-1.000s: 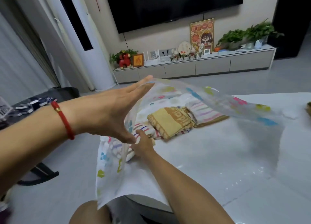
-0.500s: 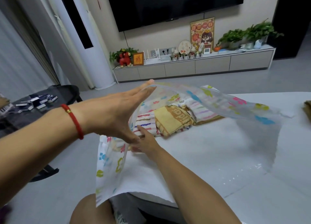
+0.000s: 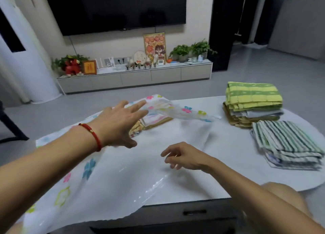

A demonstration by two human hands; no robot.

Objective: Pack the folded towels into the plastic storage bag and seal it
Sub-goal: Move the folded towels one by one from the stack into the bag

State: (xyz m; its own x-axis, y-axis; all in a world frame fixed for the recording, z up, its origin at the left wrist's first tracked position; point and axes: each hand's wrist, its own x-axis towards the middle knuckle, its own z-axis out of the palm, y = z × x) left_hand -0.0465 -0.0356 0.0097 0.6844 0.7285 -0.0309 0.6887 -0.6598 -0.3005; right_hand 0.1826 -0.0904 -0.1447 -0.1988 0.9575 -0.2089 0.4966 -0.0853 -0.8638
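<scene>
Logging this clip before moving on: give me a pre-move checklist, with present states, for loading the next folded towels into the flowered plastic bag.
1. Mouth of flowered clear plastic storage bag held open: ok, open left hand lifts the top layer.
2. Right hand free to fetch: ok, loosely curled, holding nothing.
3. Towels already inside bag: ok, folded yellow and pink-striped towels lie in it.
4. Remaining towels within view: ok, green-yellow towel stack and striped green-white towel pile sit on white table.
5. Seal strip condition: cannot tell.
</scene>
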